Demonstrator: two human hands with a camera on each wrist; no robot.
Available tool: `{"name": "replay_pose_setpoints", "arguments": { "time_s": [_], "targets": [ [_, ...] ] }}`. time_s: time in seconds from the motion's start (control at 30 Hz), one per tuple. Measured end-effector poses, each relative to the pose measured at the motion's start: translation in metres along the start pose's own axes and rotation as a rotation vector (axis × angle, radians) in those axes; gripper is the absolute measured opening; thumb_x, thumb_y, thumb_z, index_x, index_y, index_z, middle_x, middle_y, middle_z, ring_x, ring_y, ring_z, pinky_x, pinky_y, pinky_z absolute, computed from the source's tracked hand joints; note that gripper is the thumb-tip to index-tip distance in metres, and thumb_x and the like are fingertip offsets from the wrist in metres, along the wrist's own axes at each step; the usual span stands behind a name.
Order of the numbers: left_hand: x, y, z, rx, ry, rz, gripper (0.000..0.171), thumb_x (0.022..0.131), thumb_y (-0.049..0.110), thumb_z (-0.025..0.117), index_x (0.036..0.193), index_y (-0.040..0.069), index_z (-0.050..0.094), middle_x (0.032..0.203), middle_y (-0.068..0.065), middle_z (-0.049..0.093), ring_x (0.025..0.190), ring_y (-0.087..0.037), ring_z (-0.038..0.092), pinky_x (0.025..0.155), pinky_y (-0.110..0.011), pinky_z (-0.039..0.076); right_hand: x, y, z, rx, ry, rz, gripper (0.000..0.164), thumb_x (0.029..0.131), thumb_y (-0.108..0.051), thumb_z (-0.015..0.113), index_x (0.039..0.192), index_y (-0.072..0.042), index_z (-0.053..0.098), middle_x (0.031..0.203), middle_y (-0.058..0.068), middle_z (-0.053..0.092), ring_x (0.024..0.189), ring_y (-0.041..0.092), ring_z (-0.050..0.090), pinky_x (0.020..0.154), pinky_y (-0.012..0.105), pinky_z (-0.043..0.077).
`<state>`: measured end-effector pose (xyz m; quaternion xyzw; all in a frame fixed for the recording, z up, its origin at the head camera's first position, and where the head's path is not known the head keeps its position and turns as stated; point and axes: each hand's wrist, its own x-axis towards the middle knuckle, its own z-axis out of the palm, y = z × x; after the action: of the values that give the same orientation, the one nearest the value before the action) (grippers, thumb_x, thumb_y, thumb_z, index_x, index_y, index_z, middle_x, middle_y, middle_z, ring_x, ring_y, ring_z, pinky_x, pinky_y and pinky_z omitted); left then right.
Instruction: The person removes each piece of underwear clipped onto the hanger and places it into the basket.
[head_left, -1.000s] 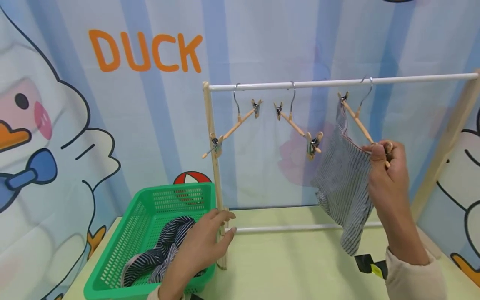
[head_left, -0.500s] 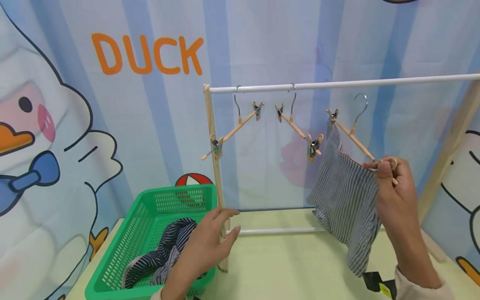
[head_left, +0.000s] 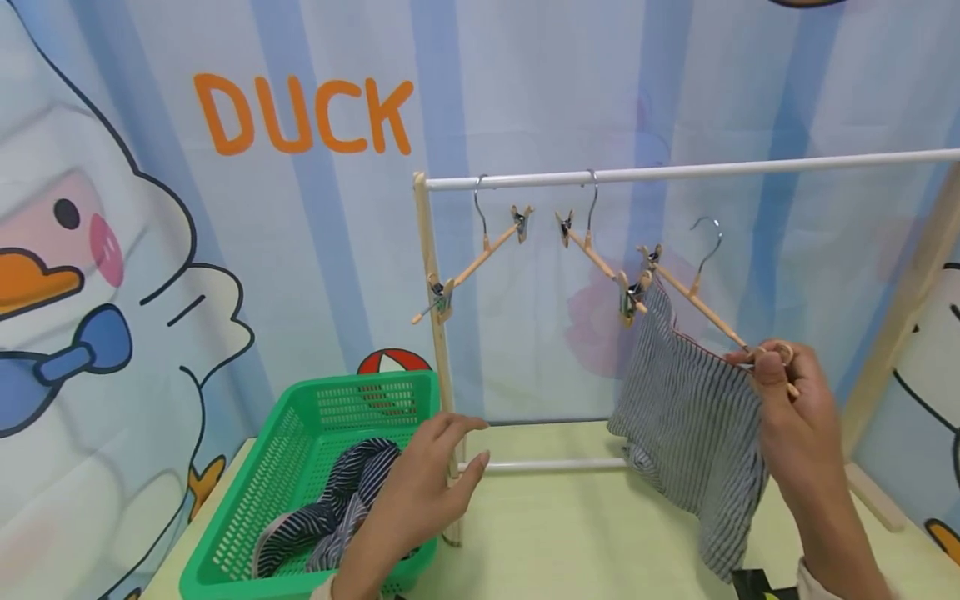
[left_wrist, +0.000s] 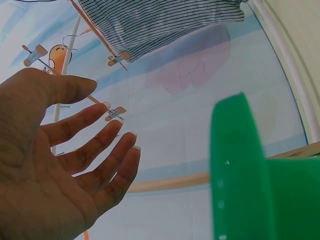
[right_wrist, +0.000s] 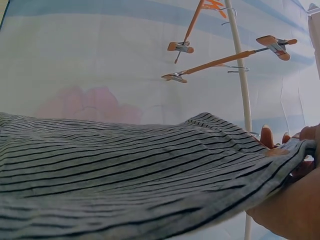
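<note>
In the head view my right hand (head_left: 801, 417) grips the right end of a wooden clip hanger (head_left: 705, 304), thumb and fingers over its clip. From that hanger hangs a grey-and-dark striped garment (head_left: 693, 417), its left top corner in the far clip. The hanger's metal hook stands below the rod, apart from it. The right wrist view shows the striped cloth (right_wrist: 125, 170) stretching away from the fingers. My left hand (head_left: 420, 492) hovers at the right side of the green basket (head_left: 225, 508), fingers relaxed and holding nothing. In the left wrist view its fingers are spread and slightly bent.
Two bare clip hangers (head_left: 487, 250) (head_left: 600, 260) hang from the white rod (head_left: 525, 179) of a wooden rack. Dark striped clothing (head_left: 322, 508) lies in the basket. The rack's wooden post (head_left: 431, 250) stands beside it. A printed curtain is behind.
The right hand has lowered the hanger and garment; the hook, at the rod a second ago, has come off and moved down and left. The left hand has stayed nearly still.
</note>
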<state>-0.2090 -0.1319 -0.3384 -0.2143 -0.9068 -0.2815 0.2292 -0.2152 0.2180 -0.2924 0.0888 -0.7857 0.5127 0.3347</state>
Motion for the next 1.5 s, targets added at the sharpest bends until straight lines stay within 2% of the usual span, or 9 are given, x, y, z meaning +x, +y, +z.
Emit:
{"name": "replay_pose_setpoints", "arguments": {
  "time_s": [0.13, 0.27, 0.4, 0.57, 0.73, 0.9, 1.07, 1.3, 1.5],
  "targets": [
    [0.0, -0.001, 0.0, -0.004, 0.009, -0.001, 0.03, 0.094, 0.024, 0.065, 0.123, 0.021, 0.061, 0.123, 0.001, 0.06, 0.12, -0.022, 0.056, 0.092, -0.044, 0.052, -0.003, 0.003, 0.001, 0.006, -0.021, 0.003, 0.021, 0.107, -0.029, 0.03, 0.119, -0.023, 0.045, 0.11, -0.022, 0.053, 0.118, -0.007, 0.043, 0.103, 0.013, 0.034],
    [0.0, -0.002, 0.0, -0.002, 0.024, 0.009, 0.03, 0.094, 0.024, 0.065, 0.124, 0.021, 0.061, 0.124, 0.0, 0.06, 0.12, -0.022, 0.057, 0.092, -0.044, 0.052, -0.007, 0.005, 0.001, 0.021, -0.043, 0.014, 0.023, 0.106, -0.03, 0.029, 0.119, -0.021, 0.046, 0.111, -0.02, 0.055, 0.12, -0.005, 0.043, 0.103, 0.014, 0.033],
    [0.001, -0.002, -0.001, 0.004, 0.031, 0.014, 0.031, 0.094, 0.024, 0.065, 0.125, 0.02, 0.06, 0.124, -0.001, 0.059, 0.119, -0.022, 0.057, 0.091, -0.044, 0.052, -0.01, 0.008, 0.003, 0.027, -0.063, 0.009, 0.024, 0.107, -0.028, 0.028, 0.119, -0.02, 0.047, 0.11, -0.021, 0.056, 0.118, -0.007, 0.045, 0.097, 0.011, 0.034],
    [0.001, -0.003, -0.001, -0.002, 0.031, 0.008, 0.034, 0.095, 0.025, 0.064, 0.128, 0.021, 0.058, 0.126, -0.001, 0.057, 0.117, -0.021, 0.058, 0.09, -0.043, 0.053, -0.013, 0.013, 0.002, 0.112, -0.115, -0.024, 0.028, 0.107, -0.025, 0.027, 0.12, -0.015, 0.049, 0.111, -0.02, 0.059, 0.12, -0.004, 0.045, 0.091, 0.008, 0.032],
    [0.001, -0.002, -0.002, -0.01, 0.032, -0.002, 0.036, 0.096, 0.028, 0.063, 0.13, 0.023, 0.057, 0.127, 0.0, 0.056, 0.115, -0.02, 0.059, 0.088, -0.042, 0.053, -0.016, 0.019, 0.001, 0.224, -0.186, -0.049, 0.03, 0.108, -0.022, 0.026, 0.121, -0.011, 0.05, 0.112, -0.018, 0.061, 0.132, 0.0, 0.036, 0.098, 0.008, 0.026],
    [0.001, -0.003, -0.003, 0.001, 0.039, -0.004, 0.037, 0.095, 0.028, 0.063, 0.132, 0.023, 0.056, 0.128, -0.001, 0.056, 0.113, -0.02, 0.06, 0.087, -0.041, 0.054, -0.016, 0.02, 0.003, 0.326, -0.252, -0.073, 0.031, 0.108, -0.018, 0.026, 0.121, -0.005, 0.05, 0.112, -0.012, 0.061, 0.133, 0.001, 0.036, 0.101, 0.011, 0.024],
    [0.001, -0.003, -0.005, 0.025, 0.051, -0.001, 0.039, 0.095, 0.028, 0.064, 0.133, 0.021, 0.056, 0.128, -0.003, 0.056, 0.114, -0.021, 0.06, 0.087, -0.042, 0.054, -0.016, 0.02, 0.004, 0.326, -0.286, -0.075, 0.031, 0.108, -0.017, 0.027, 0.121, -0.004, 0.051, 0.11, -0.012, 0.062, 0.128, 0.0, 0.041, 0.097, 0.013, 0.025],
    [0.0, -0.004, -0.009, 0.038, 0.057, -0.016, 0.041, 0.096, 0.029, 0.063, 0.135, 0.02, 0.054, 0.131, -0.005, 0.054, 0.118, -0.024, 0.058, 0.089, -0.043, 0.053, -0.018, 0.021, 0.005, 0.339, -0.344, -0.03, 0.034, 0.108, -0.019, 0.026, 0.12, -0.007, 0.055, 0.112, -0.012, 0.06, 0.128, -0.001, 0.039, 0.095, 0.014, 0.024],
    [0.0, -0.005, -0.012, 0.029, 0.072, -0.024, 0.042, 0.097, 0.032, 0.061, 0.136, 0.02, 0.052, 0.134, -0.005, 0.052, 0.12, -0.025, 0.056, 0.091, -0.045, 0.052, -0.017, 0.02, 0.008, 0.404, -0.39, -0.049, 0.032, 0.109, -0.015, 0.025, 0.115, -0.003, 0.054, 0.108, -0.007, 0.064, 0.116, 0.005, 0.052, 0.095, 0.017, 0.029]
  ]
}}
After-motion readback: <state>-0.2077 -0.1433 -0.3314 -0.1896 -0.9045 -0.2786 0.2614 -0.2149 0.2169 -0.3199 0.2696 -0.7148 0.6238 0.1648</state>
